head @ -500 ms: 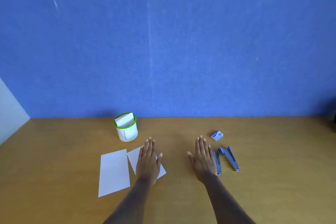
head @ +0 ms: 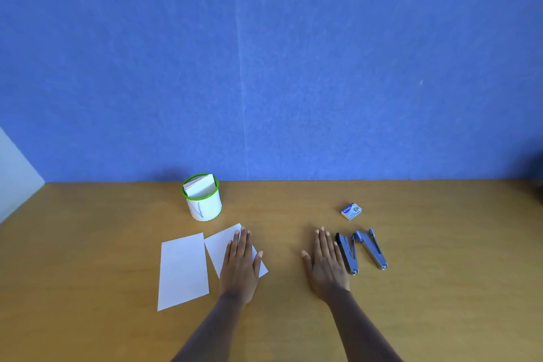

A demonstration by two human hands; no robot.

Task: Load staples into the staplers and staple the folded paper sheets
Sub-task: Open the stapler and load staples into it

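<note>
Filling the back, a big blue wall. Below it, a brown wooden tabletop. Lying flat on the left, a white paper sheet, with a second paper sheet just beside it, turned at a slant. Resting flat on that second sheet, the left hand, fingers straight, holding nothing. Flat on bare wood, the right hand, fingers straight, thumb out, holding nothing. Farther back, a white cup with a green rim, papers inside. Just right of the right hand, a blue stapler and a second stapler, side by side. Behind them, a small staple box.
</note>
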